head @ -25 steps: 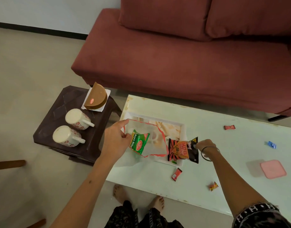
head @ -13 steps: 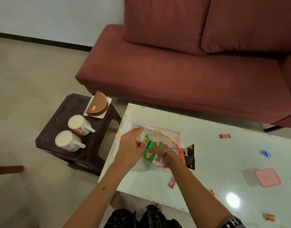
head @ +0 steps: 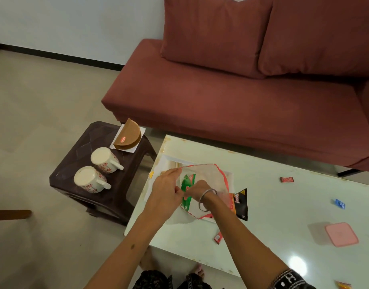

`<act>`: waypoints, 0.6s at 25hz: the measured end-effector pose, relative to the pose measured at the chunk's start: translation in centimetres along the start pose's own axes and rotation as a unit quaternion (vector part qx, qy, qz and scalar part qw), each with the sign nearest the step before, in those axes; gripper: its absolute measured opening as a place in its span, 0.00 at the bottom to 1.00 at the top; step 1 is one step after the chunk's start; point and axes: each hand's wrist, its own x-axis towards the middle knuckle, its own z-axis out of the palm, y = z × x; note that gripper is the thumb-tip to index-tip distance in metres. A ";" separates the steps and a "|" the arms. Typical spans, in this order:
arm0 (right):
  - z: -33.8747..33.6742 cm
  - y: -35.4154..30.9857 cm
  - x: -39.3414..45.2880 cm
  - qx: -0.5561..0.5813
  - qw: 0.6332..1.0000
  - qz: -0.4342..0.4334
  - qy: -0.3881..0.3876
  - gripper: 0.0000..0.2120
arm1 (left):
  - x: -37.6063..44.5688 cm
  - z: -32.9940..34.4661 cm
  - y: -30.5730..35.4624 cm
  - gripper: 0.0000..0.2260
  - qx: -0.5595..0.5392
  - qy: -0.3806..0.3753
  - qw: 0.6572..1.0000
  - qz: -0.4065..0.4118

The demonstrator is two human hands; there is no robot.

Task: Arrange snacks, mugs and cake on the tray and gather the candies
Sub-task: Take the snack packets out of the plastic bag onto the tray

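Head view: both hands' fingers (head: 178, 189) on clear bag (head: 206, 180).

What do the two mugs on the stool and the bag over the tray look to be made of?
Both mugs look like glazed ceramic: smooth cream bodies with red floral prints and moulded handles. The bag seems thin translucent plastic film with a red edge; the green packet shows through it, and it crumples where the left hand and right hand pinch it.
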 end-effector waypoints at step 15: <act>-18.7 -2.9 -14.0 0.129 0.898 -0.276 0.319 0.12 | 3.6 -0.7 0.3 0.20 0.038 0.094 0.994 -0.044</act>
